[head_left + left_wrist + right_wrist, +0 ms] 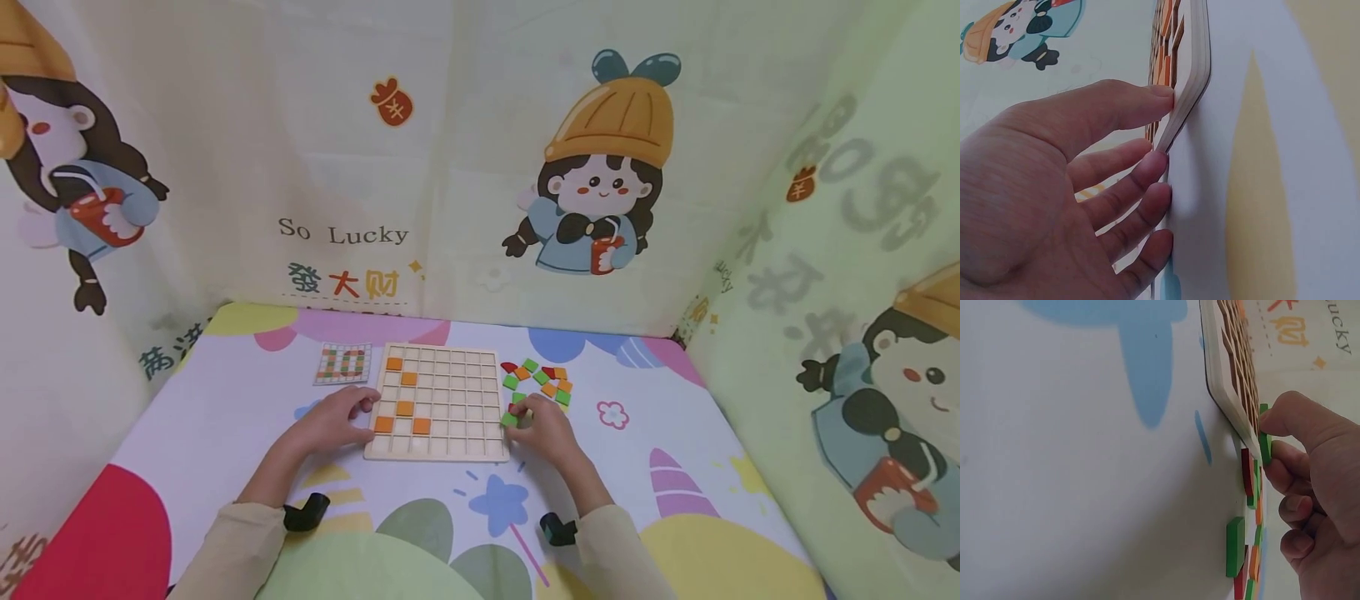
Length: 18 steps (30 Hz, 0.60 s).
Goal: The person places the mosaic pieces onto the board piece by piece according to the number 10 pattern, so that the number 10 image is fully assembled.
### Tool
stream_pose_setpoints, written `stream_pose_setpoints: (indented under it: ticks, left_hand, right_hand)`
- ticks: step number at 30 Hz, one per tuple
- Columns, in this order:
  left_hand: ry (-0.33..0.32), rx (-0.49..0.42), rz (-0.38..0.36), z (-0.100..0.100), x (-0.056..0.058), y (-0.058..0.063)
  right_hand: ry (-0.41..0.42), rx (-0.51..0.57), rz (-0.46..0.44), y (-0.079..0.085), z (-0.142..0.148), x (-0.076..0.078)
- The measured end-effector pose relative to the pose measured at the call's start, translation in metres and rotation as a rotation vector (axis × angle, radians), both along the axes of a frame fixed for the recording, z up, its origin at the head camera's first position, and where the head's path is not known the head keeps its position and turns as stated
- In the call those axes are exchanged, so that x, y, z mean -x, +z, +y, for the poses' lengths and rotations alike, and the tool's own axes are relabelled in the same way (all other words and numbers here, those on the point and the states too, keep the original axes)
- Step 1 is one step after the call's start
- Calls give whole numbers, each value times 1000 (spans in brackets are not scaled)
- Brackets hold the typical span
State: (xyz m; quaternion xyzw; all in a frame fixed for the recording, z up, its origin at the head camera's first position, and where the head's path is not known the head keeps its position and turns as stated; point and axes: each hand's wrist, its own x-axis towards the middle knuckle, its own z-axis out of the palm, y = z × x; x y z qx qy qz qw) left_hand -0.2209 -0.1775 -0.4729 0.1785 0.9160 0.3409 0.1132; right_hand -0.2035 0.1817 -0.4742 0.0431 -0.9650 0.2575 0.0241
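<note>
The square wooden grid board (463, 408) lies on the table with several orange tiles (405, 408) in its left cells. My left hand (335, 419) rests at the board's left edge, its thumb tip touching the rim and its fingers loosely bent along the side. In the left wrist view, the thumb lies by the board's corner. At the right edge, my right hand (546, 429) pinches a green tile (1265, 434) between thumb and index finger. This tile is tilted up close to the board's rim, and the other fingers are curled in.
Loose green, orange and red tiles (531, 365) lie to the right of the board, some beneath the right hand. A small card (342, 364) with a coloured grid pattern lies left of the board. A printed cloth (465, 167) hangs behind the table.
</note>
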Motion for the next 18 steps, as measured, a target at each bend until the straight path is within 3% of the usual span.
stream_pose_setpoints:
  ticks: [6, 18]
  left_hand:
    - [1, 5, 11, 0, -1, -1]
    - [8, 10, 6, -3, -1, 1]
  right_hand:
    - [60, 13, 30, 0, -7, 6]
    - [174, 66, -12, 1, -41, 13]
